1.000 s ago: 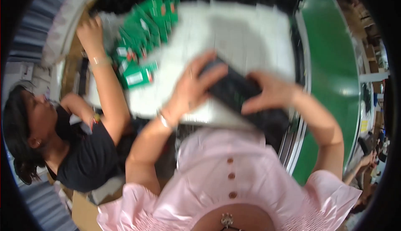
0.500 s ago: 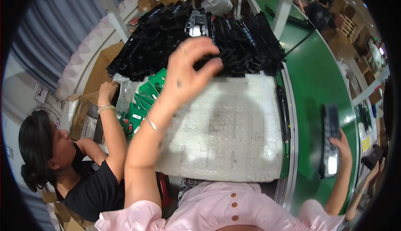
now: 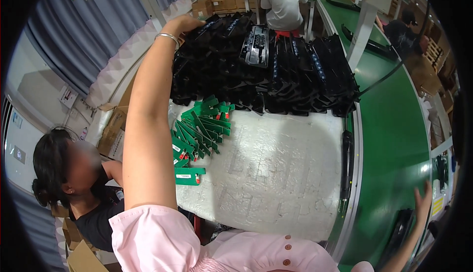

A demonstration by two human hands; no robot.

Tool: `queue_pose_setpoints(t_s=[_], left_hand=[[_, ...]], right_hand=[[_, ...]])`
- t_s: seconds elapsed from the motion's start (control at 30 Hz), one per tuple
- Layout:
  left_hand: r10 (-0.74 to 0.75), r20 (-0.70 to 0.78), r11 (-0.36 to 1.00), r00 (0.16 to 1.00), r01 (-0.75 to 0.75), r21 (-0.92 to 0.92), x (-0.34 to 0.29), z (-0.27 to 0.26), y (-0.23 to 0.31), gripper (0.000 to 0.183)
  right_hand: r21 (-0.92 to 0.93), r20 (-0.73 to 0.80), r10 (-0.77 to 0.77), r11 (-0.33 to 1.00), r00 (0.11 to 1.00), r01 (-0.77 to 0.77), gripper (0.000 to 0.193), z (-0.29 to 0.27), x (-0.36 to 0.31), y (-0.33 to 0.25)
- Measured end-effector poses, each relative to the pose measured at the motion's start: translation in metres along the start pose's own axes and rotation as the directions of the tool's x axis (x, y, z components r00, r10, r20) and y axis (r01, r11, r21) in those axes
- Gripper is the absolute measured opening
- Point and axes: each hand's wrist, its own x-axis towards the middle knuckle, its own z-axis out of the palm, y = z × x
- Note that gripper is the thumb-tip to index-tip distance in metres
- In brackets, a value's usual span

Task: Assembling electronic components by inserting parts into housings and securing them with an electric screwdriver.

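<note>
My left arm stretches far forward, and my left hand (image 3: 183, 24) is at the far left end of a row of stacked black plastic panels (image 3: 212, 70). Its fingertips meet the panels' edge, and their grip is not clear. One panel with a clear, shiny strip (image 3: 255, 45) lies on top of the row. Over the green conveyor belt (image 3: 389, 139) at the right, my right hand (image 3: 422, 200) is open with fingers spread, holding nothing. A long black part (image 3: 396, 235) rests on the belt beside my right forearm, partly cut off by the rim.
Green circuit boards (image 3: 199, 129) lie loosely piled on the white wrapped tabletop (image 3: 276, 173). A co-worker in black (image 3: 98, 223) sits close at my left. A white post (image 3: 362, 31) stands by the belt. Another person in a white shirt (image 3: 286, 6) sits beyond the panels.
My left hand has moved forward and left from above the table to the panel row's end. My right hand has let go of the black part, which now lies on the belt.
</note>
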Motion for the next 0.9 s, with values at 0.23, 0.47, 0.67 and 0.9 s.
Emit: queue_pose_setpoints(t_s=[0.23,0.47,0.67,0.9], left_hand=[[-0.165,0.134,0.984,0.977,0.173,-0.047,-0.004,-0.010,-0.026,0.052],[-0.100,0.207,0.994,0.973,0.108,-0.027,0.003,-0.003,-0.015,0.038],[-0.125,0.201,0.991,0.972,0.134,-0.028,-0.003,-0.006,-0.019,0.033],[-0.075,0.218,0.982,0.973,0.110,-0.155,-0.008,-0.002,-0.019,0.025]], right_hand=[[0.668,0.076,-0.700,0.564,0.710,0.485,0.032,0.089,0.115,-0.417],[0.346,-0.366,-0.894,0.129,0.260,0.929,0.031,0.160,0.154,-0.611],[0.136,-0.092,-0.932,0.337,0.350,0.932,0.031,0.175,0.129,-0.636],[0.118,-0.356,-0.888,0.266,0.291,0.957,0.016,0.181,0.123,-0.621]])
